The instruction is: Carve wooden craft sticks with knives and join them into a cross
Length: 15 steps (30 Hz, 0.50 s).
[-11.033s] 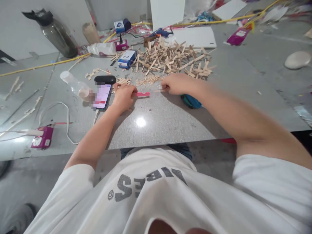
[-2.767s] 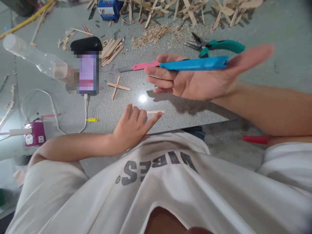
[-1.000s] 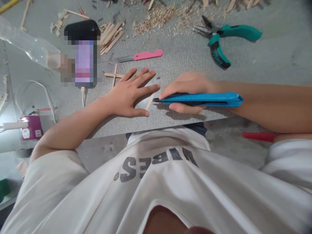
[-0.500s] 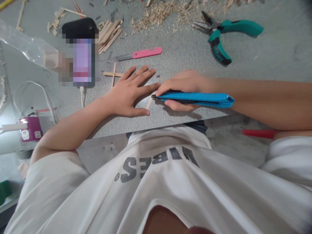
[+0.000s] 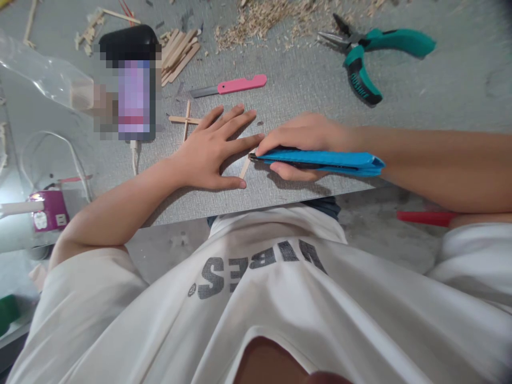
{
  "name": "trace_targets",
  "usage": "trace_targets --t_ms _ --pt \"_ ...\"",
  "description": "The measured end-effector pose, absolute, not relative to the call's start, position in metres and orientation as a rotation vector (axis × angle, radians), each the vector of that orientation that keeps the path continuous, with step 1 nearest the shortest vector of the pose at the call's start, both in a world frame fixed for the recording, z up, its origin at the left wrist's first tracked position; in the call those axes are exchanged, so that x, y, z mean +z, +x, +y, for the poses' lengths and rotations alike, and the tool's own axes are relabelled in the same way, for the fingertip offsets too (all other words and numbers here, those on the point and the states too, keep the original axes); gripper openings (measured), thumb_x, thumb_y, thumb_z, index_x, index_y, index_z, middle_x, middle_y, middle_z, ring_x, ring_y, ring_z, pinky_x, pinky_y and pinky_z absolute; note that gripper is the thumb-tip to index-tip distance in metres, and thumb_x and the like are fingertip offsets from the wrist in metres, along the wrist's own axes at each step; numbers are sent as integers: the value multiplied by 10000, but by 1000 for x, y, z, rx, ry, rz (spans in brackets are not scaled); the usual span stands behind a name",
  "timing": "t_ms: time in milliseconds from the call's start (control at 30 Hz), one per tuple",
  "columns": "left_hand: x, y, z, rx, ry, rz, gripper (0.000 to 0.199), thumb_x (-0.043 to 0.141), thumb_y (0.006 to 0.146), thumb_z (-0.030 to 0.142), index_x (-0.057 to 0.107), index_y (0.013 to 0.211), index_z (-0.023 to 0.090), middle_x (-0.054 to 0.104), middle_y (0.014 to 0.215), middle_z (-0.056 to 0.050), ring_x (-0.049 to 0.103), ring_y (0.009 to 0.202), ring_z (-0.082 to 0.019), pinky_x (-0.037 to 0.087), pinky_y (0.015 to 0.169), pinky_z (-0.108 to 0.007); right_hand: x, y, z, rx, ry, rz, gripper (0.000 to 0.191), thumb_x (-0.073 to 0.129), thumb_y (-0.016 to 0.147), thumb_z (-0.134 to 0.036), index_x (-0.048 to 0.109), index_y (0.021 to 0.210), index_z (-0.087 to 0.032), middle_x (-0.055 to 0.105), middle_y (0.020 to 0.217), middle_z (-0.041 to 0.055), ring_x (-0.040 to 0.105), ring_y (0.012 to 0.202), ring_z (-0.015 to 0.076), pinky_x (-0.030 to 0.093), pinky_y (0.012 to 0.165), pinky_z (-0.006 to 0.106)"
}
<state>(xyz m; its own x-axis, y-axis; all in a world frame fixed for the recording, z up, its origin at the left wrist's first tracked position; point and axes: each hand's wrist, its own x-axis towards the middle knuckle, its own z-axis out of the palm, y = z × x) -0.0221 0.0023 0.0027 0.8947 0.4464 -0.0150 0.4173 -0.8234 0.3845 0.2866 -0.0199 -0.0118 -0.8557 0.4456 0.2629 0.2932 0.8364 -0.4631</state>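
My left hand [image 5: 218, 152] lies flat on the grey table with its fingers spread. Between its thumb and index finger shows a short, pale wooden stick [image 5: 245, 168], its far end hidden at the fingers. My right hand [image 5: 302, 138] is wrapped round a blue utility knife [image 5: 328, 161], whose dark tip meets the stick near my left index fingertip. Partly covered by my left hand is a cross of two thin sticks [image 5: 187, 120]. Beyond my fingers lies a pink folding knife [image 5: 242, 84] with its blade out.
Green-handled pliers [image 5: 354, 42] lie spread at the back right. Wood shavings [image 5: 260, 21] and a pile of sticks [image 5: 178, 56] are at the back. A phone [image 5: 134, 101] on a white cable, a black case [image 5: 128, 42] and a clear bottle [image 5: 44, 74] sit left.
The view has shifted very slightly. Both hands, the blue utility knife and the stick stay in nearly the same place.
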Motion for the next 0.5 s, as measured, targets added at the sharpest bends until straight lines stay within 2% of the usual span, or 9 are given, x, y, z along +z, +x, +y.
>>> trace_targets --t_ms 200,500 --pt "1 -24 3 125 2660 631 1142 554 862 1053 524 1739 321 345 1910 -184 306 1762 -556 145 1429 -780 -17 283 -20 573 -520 -2585 663 210 1214 -665 673 1369 -217 783 996 -21 737 870 104 601 845 287" --pt "6 -23 5 106 2637 621 1137 631 837 1032 544 1719 319 349 1908 -180 307 1758 -566 156 1429 -788 -17 284 -19 571 -479 -2576 563 286 1211 -602 663 1387 -223 802 1050 -17 743 918 111 595 850 287"
